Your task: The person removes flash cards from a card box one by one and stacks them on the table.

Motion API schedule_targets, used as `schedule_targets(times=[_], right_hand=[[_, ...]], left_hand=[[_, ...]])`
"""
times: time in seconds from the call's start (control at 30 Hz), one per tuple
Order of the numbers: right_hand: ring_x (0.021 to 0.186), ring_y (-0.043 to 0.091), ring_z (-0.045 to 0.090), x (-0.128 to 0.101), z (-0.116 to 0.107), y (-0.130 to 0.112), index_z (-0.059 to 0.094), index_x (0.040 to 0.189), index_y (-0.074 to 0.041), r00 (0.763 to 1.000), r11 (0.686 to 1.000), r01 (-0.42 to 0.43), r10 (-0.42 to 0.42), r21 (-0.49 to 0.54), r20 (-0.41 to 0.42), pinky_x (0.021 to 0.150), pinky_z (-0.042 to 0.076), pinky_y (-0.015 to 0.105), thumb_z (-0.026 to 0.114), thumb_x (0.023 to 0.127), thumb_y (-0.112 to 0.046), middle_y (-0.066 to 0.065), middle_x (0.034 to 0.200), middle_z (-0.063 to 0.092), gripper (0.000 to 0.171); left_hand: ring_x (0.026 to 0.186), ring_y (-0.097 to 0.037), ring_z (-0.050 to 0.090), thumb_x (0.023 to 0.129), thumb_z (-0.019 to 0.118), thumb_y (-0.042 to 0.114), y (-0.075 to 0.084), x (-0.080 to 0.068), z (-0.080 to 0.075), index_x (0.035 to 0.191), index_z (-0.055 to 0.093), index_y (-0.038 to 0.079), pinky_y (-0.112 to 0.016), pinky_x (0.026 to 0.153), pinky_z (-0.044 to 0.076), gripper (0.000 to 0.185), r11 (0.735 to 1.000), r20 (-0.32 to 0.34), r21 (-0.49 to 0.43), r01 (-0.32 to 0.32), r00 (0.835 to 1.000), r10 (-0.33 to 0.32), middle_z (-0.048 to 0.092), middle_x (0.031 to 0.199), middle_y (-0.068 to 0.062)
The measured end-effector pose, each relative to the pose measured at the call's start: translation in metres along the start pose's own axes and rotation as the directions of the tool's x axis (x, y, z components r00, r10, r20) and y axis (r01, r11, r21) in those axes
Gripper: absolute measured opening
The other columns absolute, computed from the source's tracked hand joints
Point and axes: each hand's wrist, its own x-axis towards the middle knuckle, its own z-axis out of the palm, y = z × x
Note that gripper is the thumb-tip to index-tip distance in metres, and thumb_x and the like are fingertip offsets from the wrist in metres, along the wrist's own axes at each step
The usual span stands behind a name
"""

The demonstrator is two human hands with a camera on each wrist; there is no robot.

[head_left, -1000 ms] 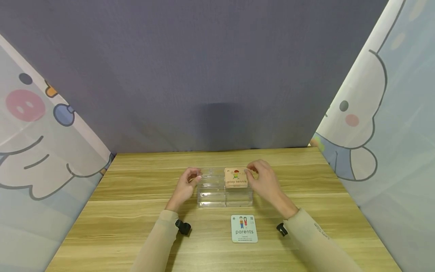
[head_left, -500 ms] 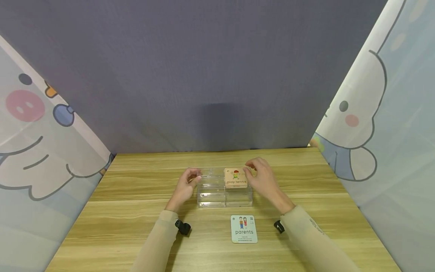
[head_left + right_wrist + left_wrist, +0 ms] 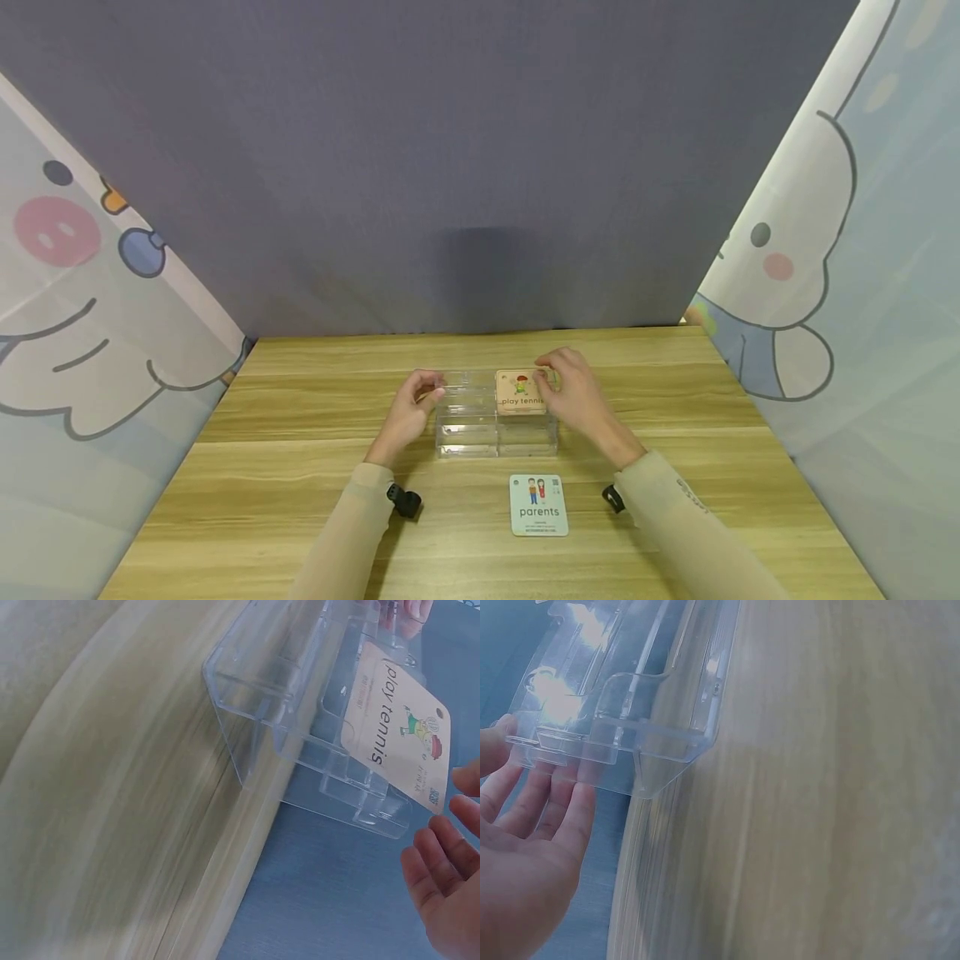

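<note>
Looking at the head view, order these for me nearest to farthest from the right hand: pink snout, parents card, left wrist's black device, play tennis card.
From the right hand:
1. Play tennis card, immediate left.
2. Parents card, below, a little left.
3. Left wrist's black device, lower left.
4. Pink snout, far left.

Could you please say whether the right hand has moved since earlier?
Yes, the right hand shifted slightly left against the clear rack in the head view.

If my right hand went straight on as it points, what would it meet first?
Likely the "play tennis" card in the clear tiered holder; your right hand overlaps its edge in the head view, though contact is unclear.
</note>
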Motion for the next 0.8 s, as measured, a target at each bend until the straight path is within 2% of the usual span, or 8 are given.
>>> schedule_targets(times=[0.17, 0.33, 0.43, 0.6, 0.8], right_hand=[[0.105, 0.026, 0.060, -0.001, 0.002, 0.001, 0.071, 0.110, -0.001, 0.999, 0.999, 0.017, -0.016, -0.028, 0.028, 0.093, 0.053, 0.043, 0.074, 0.091, -0.010, 0.008, 0.108, 0.068, 0.021], [0.101, 0.025, 0.060, -0.001, 0.001, -0.001, 0.072, 0.108, 0.000, 0.999, 0.999, 0.027, -0.026, -0.044, 0.037, 0.089, 0.053, 0.041, 0.075, 0.091, -0.009, 0.007, 0.104, 0.068, 0.019], [0.100, 0.025, 0.060, -0.001, 0.001, -0.002, 0.072, 0.108, 0.000, 0.999, 0.998, 0.024, -0.022, -0.054, 0.044, 0.088, 0.053, 0.041, 0.075, 0.090, -0.009, 0.007, 0.103, 0.068, 0.019], [0.101, 0.026, 0.059, -0.001, 0.001, -0.002, 0.072, 0.109, 0.002, 0.998, 0.998, 0.020, -0.016, -0.066, 0.061, 0.089, 0.053, 0.041, 0.077, 0.089, -0.007, 0.008, 0.103, 0.067, 0.022], [0.100, 0.026, 0.060, -0.001, 0.004, 0.000, 0.072, 0.108, 0.002, 0.998, 0.995, 0.035, -0.031, -0.088, 0.049, 0.087, 0.054, 0.039, 0.079, 0.088, -0.004, 0.009, 0.103, 0.067, 0.022]], left_hand=[[0.123, -0.041, 0.053, 0.103, 0.055, -0.001, 0.000, 0.001, -0.001, 0.131, 0.051, -0.014, -0.044, 0.104, 0.046, 0.031, 1.000, 0.015, 0.015, 0.008, 1.000, -0.008, 0.054, 0.133, -0.031], [0.123, -0.042, 0.053, 0.103, 0.055, -0.002, -0.020, 0.007, -0.001, 0.132, 0.051, -0.012, -0.051, 0.106, 0.043, 0.031, 1.000, -0.002, 0.025, -0.001, 1.000, 0.001, 0.054, 0.133, -0.030], [0.123, -0.039, 0.054, 0.103, 0.057, 0.001, -0.030, 0.010, -0.001, 0.132, 0.053, -0.009, -0.051, 0.106, 0.043, 0.030, 1.000, -0.021, 0.021, -0.004, 1.000, 0.004, 0.056, 0.133, -0.027], [0.120, -0.034, 0.056, 0.102, 0.060, 0.004, -0.033, 0.011, 0.000, 0.128, 0.057, -0.004, -0.047, 0.104, 0.046, 0.028, 1.000, -0.038, 0.021, -0.021, 0.999, 0.022, 0.059, 0.129, -0.021], [0.120, -0.033, 0.056, 0.102, 0.061, 0.004, -0.033, 0.010, 0.000, 0.127, 0.058, -0.003, -0.048, 0.105, 0.045, 0.027, 1.000, -0.038, 0.010, -0.024, 0.999, 0.025, 0.060, 0.129, -0.019]])
